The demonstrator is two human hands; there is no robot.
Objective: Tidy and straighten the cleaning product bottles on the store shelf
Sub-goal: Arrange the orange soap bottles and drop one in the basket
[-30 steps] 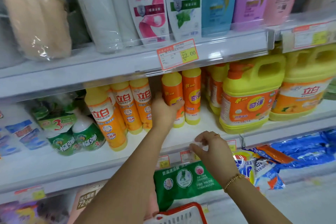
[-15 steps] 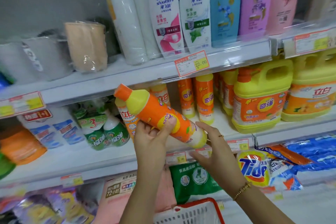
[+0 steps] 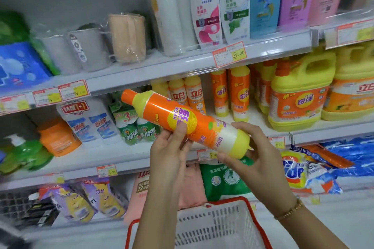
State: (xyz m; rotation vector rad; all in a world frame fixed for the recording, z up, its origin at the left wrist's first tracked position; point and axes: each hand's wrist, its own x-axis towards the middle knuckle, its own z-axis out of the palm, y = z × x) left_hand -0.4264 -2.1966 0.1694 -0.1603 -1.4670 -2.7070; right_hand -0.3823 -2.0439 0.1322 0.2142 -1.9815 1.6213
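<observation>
One orange detergent bottle (image 3: pixel 194 125), tilted with its cap to the upper left, is gripped mid-body by the left hand (image 3: pixel 172 155) and at its yellow base by the right hand (image 3: pixel 257 159), fingers curled round it.

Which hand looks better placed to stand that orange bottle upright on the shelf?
Probably the left hand. It grips the orange bottle round its middle, so it could tip it upright and carry it alone. The right hand cups the base, which must be free to land on the shelf.
</observation>
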